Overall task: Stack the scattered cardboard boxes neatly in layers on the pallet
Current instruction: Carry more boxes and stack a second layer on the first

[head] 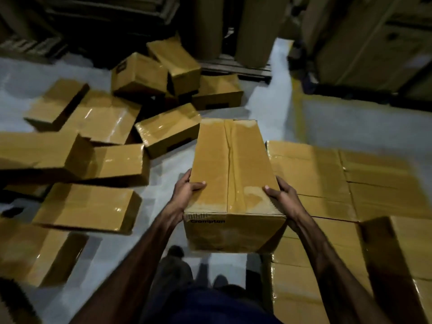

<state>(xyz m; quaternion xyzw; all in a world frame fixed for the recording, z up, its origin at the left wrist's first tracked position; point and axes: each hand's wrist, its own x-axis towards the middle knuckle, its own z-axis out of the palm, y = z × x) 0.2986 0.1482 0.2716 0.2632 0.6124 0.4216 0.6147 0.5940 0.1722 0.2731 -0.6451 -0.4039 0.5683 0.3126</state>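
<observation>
Head view: hands [233, 192] hold taped brown cardboard box [231, 169]

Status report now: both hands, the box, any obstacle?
Left hand and right hand grip taped brown cardboard box. Held beside stacked box layer. Scattered boxes on floor left; nothing blocking.

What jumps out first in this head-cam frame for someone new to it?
The taped cardboard box held up at centre frame, with the left hand and right hand gripping its near sides. Next, the jumble of scattered boxes tipped at all angles across the grey floor to the left. On the right sits a flat, tidy layer of stacked boxes.
</observation>
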